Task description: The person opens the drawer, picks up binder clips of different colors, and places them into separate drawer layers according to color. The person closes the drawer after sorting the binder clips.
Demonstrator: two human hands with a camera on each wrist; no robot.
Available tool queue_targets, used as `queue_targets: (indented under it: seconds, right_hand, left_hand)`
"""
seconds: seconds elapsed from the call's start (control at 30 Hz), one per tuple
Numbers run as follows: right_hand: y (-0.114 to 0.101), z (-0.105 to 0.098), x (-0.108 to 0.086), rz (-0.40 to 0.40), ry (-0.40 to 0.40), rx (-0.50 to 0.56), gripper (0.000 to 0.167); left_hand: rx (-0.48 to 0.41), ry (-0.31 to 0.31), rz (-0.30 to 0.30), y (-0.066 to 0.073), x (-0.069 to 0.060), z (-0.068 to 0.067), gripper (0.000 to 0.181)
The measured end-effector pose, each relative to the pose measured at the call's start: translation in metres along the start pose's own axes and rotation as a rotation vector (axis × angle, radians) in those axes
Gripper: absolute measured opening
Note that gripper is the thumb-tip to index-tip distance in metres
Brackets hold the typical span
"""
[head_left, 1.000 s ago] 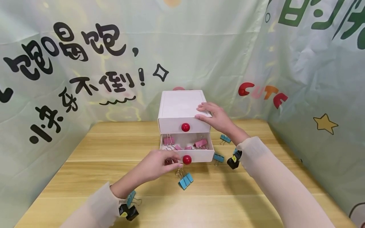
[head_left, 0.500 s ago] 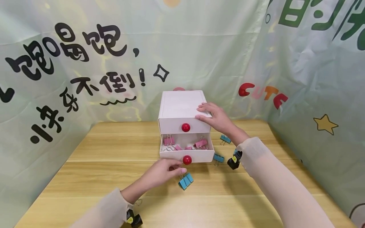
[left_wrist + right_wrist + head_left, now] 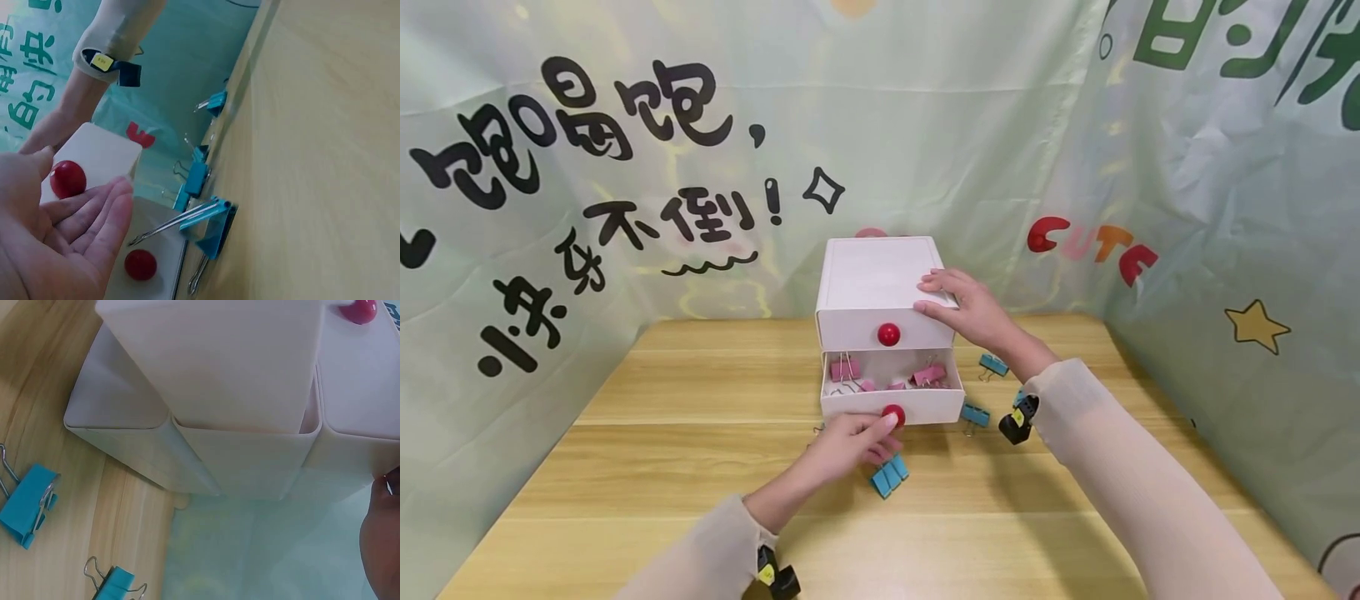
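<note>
A white drawer box [image 3: 880,275] stands on the table with its middle drawer [image 3: 936,407] pulled out. Several pink binder clips [image 3: 928,375] lie inside that drawer. My left hand [image 3: 848,446] is at the drawer's red knob [image 3: 893,410], thumb against it and fingers extended below. In the left wrist view the knob [image 3: 67,179] shows between thumb and fingers, not enclosed by them. My right hand [image 3: 973,312] rests on the box's top right corner with fingers extended; the right wrist view shows little of it. Under my left hand lies a blue binder clip [image 3: 890,476].
More blue binder clips [image 3: 976,415] lie right of the box, one farther back [image 3: 993,364]. A lower drawer with a red knob [image 3: 140,265] shows in the left wrist view. A printed cloth [image 3: 925,125] hangs behind the wooden table [image 3: 685,392].
My left hand has moved right from beside the knob, passed below it and brought its thumb up to it. The drawer front sits very slightly higher in view. The right hand stays put.
</note>
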State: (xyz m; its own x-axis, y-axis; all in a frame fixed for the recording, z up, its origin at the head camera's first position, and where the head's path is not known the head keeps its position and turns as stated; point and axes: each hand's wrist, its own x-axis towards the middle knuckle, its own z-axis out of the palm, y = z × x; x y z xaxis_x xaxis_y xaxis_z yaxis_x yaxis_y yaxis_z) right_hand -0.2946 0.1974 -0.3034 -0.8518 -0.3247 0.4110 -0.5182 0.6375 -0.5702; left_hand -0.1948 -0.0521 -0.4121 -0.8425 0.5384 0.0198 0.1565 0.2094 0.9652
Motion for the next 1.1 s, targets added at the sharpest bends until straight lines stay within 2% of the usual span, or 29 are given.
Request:
queue_targets:
  seconds: [0.2,0.37,0.53,0.7,0.83,1.1]
  right_hand:
    - [0.000,-0.001,0.001,-0.002,-0.004,-0.004,0.047]
    - [0.000,-0.001,0.001,-0.015,-0.005,-0.007,0.047]
    - [0.003,0.001,0.001,-0.055,0.001,0.008,0.042]
    - [0.004,0.001,0.001,-0.072,0.010,0.012,0.042]
    - [0.004,0.000,0.001,-0.063,0.004,0.012,0.044]
    - [0.003,0.000,0.001,-0.056,0.001,0.014,0.044]
  left_hand:
    - [-0.101,0.073,-0.047,0.005,0.005,0.006,0.051]
    - [-0.228,0.083,-0.105,0.006,0.007,0.008,0.055]
    - [-0.422,0.063,-0.164,0.003,0.009,0.010,0.061]
    - [-0.605,0.065,-0.193,0.004,0.010,0.010,0.060]
    - [-0.667,0.074,-0.196,0.005,0.013,0.010,0.058]
    - [-0.735,0.074,-0.203,0.002,0.021,0.006,0.056]
